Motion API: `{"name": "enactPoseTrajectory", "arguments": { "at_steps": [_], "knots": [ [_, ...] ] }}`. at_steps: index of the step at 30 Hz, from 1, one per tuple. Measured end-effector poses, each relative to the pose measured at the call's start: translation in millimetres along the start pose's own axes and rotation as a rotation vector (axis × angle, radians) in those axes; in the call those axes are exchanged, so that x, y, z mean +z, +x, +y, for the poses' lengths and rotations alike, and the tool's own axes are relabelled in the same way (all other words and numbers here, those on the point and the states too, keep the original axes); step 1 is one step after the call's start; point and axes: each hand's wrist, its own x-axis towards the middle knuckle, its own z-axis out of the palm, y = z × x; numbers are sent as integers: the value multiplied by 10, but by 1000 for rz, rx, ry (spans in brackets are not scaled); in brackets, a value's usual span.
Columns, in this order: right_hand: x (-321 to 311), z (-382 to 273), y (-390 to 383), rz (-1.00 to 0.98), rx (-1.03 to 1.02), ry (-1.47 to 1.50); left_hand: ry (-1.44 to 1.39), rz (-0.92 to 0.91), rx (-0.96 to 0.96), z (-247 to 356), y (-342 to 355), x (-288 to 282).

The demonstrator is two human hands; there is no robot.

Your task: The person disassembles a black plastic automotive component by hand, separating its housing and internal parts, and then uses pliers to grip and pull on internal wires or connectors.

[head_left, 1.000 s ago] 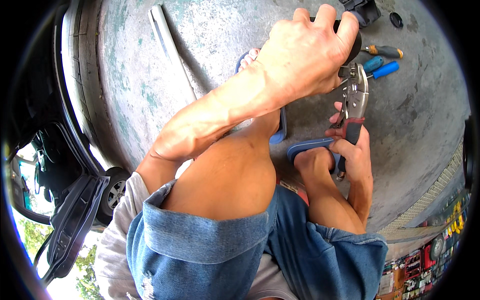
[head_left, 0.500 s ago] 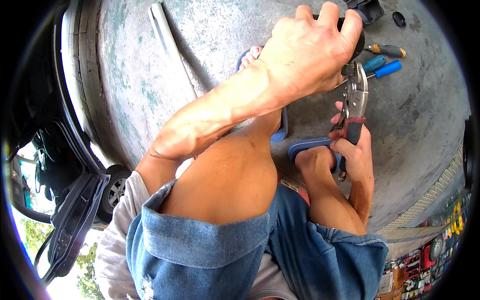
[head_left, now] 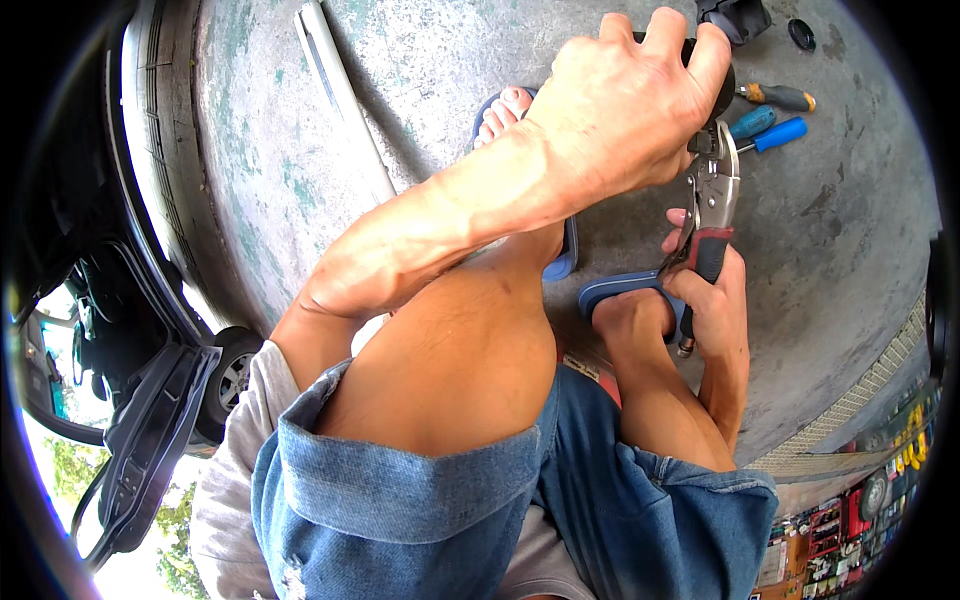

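And the bare left hand (head_left: pixel 625 115) curls over a dark, rounded part (head_left: pixel 722 88), mostly hidden beneath it; the bare right hand (head_left: pixel 718 308) holds silver metal locking pliers (head_left: pixel 716 190), whose head seems to meet that part! Just beyond, a bright-blue-handled screwdriver (head_left: pixel 780 134) and an orange-and-black-handled tool (head_left: pixel 786 98) lie on grey concrete floor (head_left: pixel 825 220).

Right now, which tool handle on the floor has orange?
The orange-and-grey handle, topmost of three; the teal handle and bright blue handle show none.
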Motion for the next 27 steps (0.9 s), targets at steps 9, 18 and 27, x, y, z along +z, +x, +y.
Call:
{"name": "enactPoseTrajectory", "arguments": {
  "at_steps": [9,18,27],
  "knots": [
    [7,-19,-13,6,13,-6,22,-46,-8,5,16,-13],
    [11,-56,-26,7,45,9,-74,-25,-3,2,-1,-54],
    [9,2,-13,30,-6,-112,-3,30,-11,-16,-51,159]
  ]
}}
